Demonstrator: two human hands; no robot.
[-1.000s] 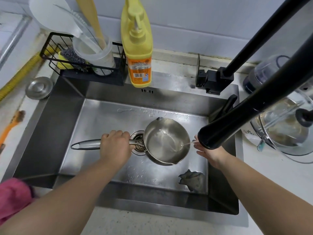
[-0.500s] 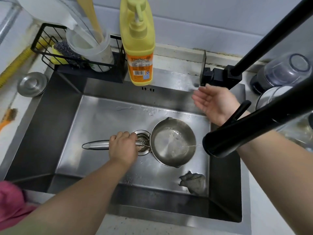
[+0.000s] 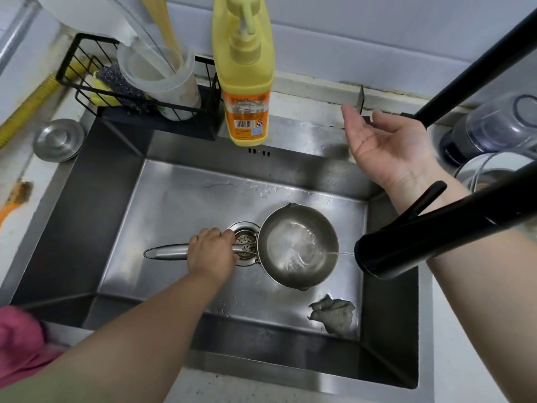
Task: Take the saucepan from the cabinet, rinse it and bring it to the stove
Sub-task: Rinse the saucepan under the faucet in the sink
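A small steel saucepan [image 3: 297, 245] sits low in the steel sink [image 3: 180, 199], its bowl just right of the drain strainer [image 3: 245, 242]. My left hand [image 3: 210, 251] grips its long handle near the bowl. A thin stream of water runs from the black faucet spout [image 3: 406, 248] into the pan, and a little water pools inside. My right hand [image 3: 386, 144] hovers palm up with relaxed fingers above the sink's back right corner, by the faucet base, holding nothing.
A yellow soap bottle [image 3: 245, 74] stands on the back rim. A black wire rack [image 3: 136, 91] with a plastic cup and scrubber is at back left. A grey rag [image 3: 332, 314] lies in the sink's front right. A steel lid [image 3: 59, 139] rests on the left counter; jars stand at right.
My right hand rose from under the spout beside the pan to the back right corner near the faucet base. Water now streams into the pan. My left hand keeps its grip.
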